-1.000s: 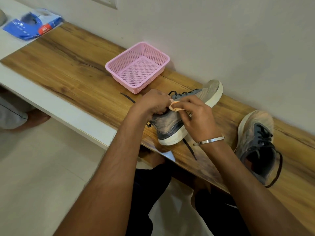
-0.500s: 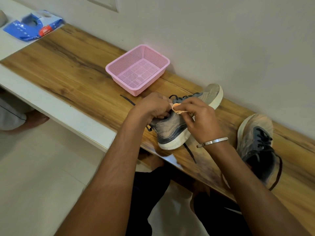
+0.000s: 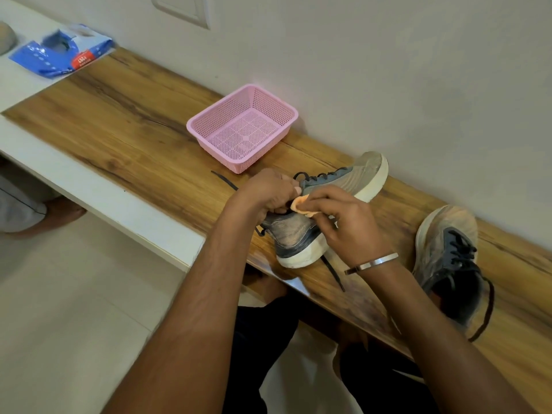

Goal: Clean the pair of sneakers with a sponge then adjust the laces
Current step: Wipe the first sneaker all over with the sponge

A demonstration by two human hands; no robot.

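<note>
A dusty grey sneaker [image 3: 301,234] with a white sole lies on the wooden shelf [image 3: 134,138], heel toward me and toe near the wall. My left hand [image 3: 268,192] grips its collar at the ankle opening. My right hand [image 3: 343,222] pinches a small orange sponge [image 3: 301,204] and holds it against the upper side of the shoe. Its dark laces trail out to the left and down over the shelf edge. The second grey sneaker [image 3: 448,264] sits to the right, apart from both hands, with a loose dark lace curling off its heel.
A pink perforated plastic basket [image 3: 286,112] stands behind the held shoe near the wall. A blue plastic packet [image 3: 59,55] lies at the far left on the white ledge. The wall runs close behind the shelf. A metal bangle sits on my right wrist.
My right hand with the sponge has shifted slightly along the shoe's upper side. My left hand keeps its grip on the collar. The view has drifted a little.
</note>
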